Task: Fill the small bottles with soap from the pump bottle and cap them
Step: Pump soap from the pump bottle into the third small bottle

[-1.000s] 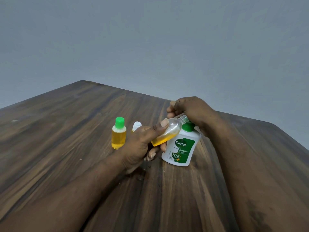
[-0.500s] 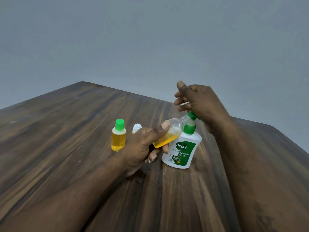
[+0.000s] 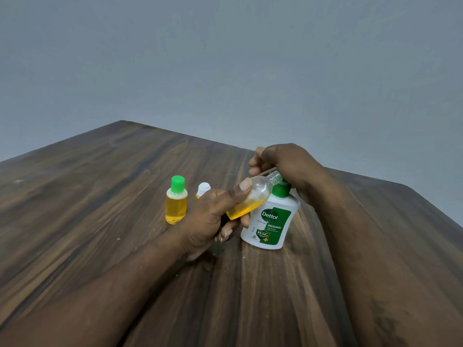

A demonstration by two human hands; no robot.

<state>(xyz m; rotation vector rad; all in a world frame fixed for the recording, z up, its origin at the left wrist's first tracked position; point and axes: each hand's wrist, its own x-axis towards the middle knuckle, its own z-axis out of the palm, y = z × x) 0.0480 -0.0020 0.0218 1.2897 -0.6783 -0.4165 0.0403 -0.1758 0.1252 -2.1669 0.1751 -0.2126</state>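
Left hand (image 3: 210, 216) grips the small bottle (image 3: 250, 196) between thumb and fingers. We see it tilted, uncapped, its mouth up at the spout. Right hand (image 3: 288, 164) sits on top of the pump bottle (image 3: 271, 221), fingers curled over the pump head, which is hidden. The pump bottle stands on the table (image 3: 100, 196), toward its right edge.

We judge the held bottle under half full of yellow soap. Just left of the hand stands a green-capped bottle (image 3: 176, 204), full and done. The white-capped bottle (image 3: 203, 189) behind the hand is mostly hidden, so we cannot tell its fill.

Left to do: more pumps, then cap. No loose cap in view.
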